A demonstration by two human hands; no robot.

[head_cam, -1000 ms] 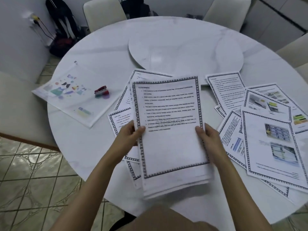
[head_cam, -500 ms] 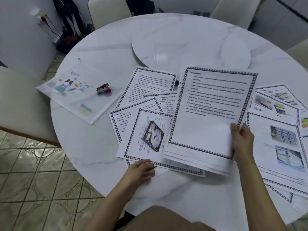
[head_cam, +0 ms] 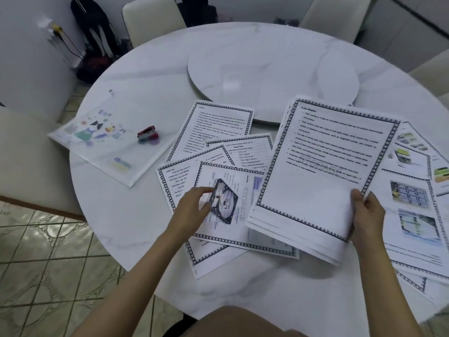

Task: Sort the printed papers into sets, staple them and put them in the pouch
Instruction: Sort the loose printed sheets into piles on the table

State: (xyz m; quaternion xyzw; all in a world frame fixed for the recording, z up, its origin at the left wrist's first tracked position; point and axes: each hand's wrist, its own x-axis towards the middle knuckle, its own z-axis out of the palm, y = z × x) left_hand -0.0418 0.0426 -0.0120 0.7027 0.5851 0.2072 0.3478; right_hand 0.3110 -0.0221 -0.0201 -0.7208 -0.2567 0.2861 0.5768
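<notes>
My right hand grips the lower right corner of a stack of bordered text pages, held tilted above the table. My left hand hovers over a sheet with a hard-disk picture, fingers loosely bent, holding nothing. Under and behind that sheet lie more bordered pages. To the right, pages with colour pictures are spread out. The clear patterned pouch lies flat at the left, and a small red stapler sits on it.
The round white marble table has a raised turntable at its middle. Pale chairs stand around it. A black bag leans on the wall at the far left. Tiled floor shows at the lower left.
My left hand let go of the stack and moved forward over the hard-disk sheet. My right hand carried the stack to the right, uncovering the pages beneath.
</notes>
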